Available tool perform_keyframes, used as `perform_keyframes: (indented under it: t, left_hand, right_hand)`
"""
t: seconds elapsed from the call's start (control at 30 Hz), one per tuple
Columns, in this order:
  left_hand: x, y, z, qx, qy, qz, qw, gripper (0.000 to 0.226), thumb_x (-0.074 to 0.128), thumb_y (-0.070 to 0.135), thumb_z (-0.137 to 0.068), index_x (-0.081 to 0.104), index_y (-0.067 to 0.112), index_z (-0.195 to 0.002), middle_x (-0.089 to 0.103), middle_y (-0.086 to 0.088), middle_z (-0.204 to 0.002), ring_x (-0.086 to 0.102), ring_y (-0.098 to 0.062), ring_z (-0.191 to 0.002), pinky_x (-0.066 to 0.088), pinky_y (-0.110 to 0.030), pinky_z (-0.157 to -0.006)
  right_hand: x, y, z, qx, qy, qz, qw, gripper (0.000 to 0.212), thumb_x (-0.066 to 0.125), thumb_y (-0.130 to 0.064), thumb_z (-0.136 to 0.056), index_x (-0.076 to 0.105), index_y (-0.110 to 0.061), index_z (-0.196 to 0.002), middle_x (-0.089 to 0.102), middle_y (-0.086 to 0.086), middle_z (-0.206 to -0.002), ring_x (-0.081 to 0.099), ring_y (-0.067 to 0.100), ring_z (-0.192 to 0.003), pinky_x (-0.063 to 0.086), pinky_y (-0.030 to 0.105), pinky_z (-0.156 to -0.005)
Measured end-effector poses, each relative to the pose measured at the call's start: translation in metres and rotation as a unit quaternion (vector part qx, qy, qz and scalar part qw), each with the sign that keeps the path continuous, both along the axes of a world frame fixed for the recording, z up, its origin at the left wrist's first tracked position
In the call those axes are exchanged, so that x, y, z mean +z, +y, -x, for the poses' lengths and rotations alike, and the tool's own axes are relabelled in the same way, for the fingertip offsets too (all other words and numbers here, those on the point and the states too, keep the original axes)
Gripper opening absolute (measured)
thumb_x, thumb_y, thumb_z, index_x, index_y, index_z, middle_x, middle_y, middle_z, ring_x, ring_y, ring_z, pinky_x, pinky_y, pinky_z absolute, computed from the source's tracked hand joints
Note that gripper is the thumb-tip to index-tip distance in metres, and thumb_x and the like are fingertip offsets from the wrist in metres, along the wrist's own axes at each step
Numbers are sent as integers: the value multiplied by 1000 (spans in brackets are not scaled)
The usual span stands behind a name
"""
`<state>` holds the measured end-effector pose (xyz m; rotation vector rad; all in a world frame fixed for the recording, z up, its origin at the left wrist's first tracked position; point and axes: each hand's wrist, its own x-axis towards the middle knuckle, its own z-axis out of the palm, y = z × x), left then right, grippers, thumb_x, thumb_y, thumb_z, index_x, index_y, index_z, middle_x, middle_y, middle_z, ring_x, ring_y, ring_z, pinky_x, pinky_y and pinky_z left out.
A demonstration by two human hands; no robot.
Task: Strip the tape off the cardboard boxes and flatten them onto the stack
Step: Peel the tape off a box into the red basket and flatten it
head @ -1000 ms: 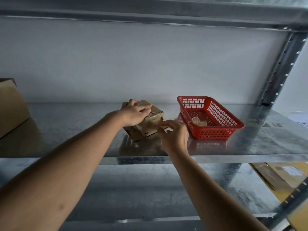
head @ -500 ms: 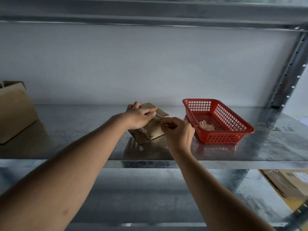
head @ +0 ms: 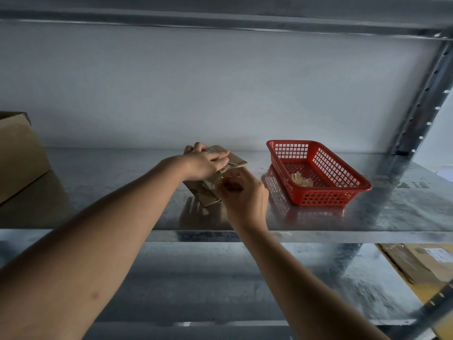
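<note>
Storeroom, galvanised steel shelving, cardboard boxes, bare wall

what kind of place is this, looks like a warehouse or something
Probably a storeroom or packing area. Bare galvanised metal shelving on a perforated upright, cardboard boxes on the shelves, and a red plastic basket holding scraps of peeled tape.

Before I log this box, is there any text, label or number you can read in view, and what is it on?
None can be read.
small cardboard box: white sticker and dark print on its near side, too blurred.
flattened cardboard on the lower shelf: white label, too small.
metal shelf: dark marks right of the red basket, not legible.
</note>
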<state>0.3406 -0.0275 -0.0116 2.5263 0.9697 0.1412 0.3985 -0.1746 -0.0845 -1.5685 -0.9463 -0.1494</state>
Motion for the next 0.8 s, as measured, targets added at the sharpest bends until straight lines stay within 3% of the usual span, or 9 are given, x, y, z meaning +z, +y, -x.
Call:
perform_keyframes:
  t: [0.13,0.2,0.27,0.37,0.5,0.57,0.67,0.8]
  left_hand:
    - [0,3,0,-2,6,1,1000,45,32,67,-103,34,66,-148,19,8,-159,5,-20,-151,5,-49,-127]
    - [-3,3,-1,-3,6,-4,1000,46,30,68,-103,33,66,-149,19,8,-159,5,-20,-150,6,-51,-127]
    - [-6,2,0,-3,-2,-7,1000,47,29,68,-103,31,65,-150,18,8,-159,5,-20,-151,6,-52,-127]
    - [-11,0,0,-3,-16,-10,1000,48,27,67,-104,32,63,-151,16,8,-161,4,-21,-152,6,-51,-127]
    - [-12,-1,0,-5,-28,-6,1000,48,27,64,-105,34,59,-152,15,6,-164,2,-22,-154,5,-52,-126]
    - [-13,-1,1,-7,-40,-3,999,47,28,63,-106,35,59,-152,15,4,-166,1,-23,-155,4,-49,-126]
    - [-16,-1,1,-9,-47,-8,999,46,29,61,-106,36,58,-152,14,2,-167,1,-24,-155,5,-46,-126]
    - [-15,-3,-2,-15,-52,-16,998,47,28,59,-107,35,56,-153,13,0,-168,0,-24,-156,8,-48,-125]
  right_hand:
    - [-5,0,-8,70,168,39,982,31,80,-21,-85,65,-26,-113,77,-8,-88,73,6,-81,63,39,-76]
    - [-5,-4,-10,77,210,56,973,24,79,-21,-86,65,-30,-105,77,-6,-87,74,12,-81,63,44,-76]
    - [-1,-9,-10,75,191,65,977,9,76,-22,-88,72,-29,-86,76,-5,-76,72,15,-72,62,45,-70]
    - [0,-11,-11,74,153,63,984,15,76,-23,-89,78,-22,-74,73,-4,-68,62,8,-59,52,34,-58]
    - [4,-12,-11,55,75,78,993,19,76,-37,-90,83,-21,-80,74,-12,-71,68,8,-66,57,34,-61]
    - [3,-13,-16,48,82,84,992,10,75,-28,-88,83,-25,-85,76,-13,-77,69,7,-70,59,34,-65]
    - [5,-17,-27,22,74,65,995,21,75,-13,-88,82,-33,-91,78,-14,-86,71,2,-78,62,33,-76]
    - [26,-22,-41,-4,32,57,998,15,84,-21,-85,83,-26,-99,73,-14,-98,60,-21,-84,50,6,-78]
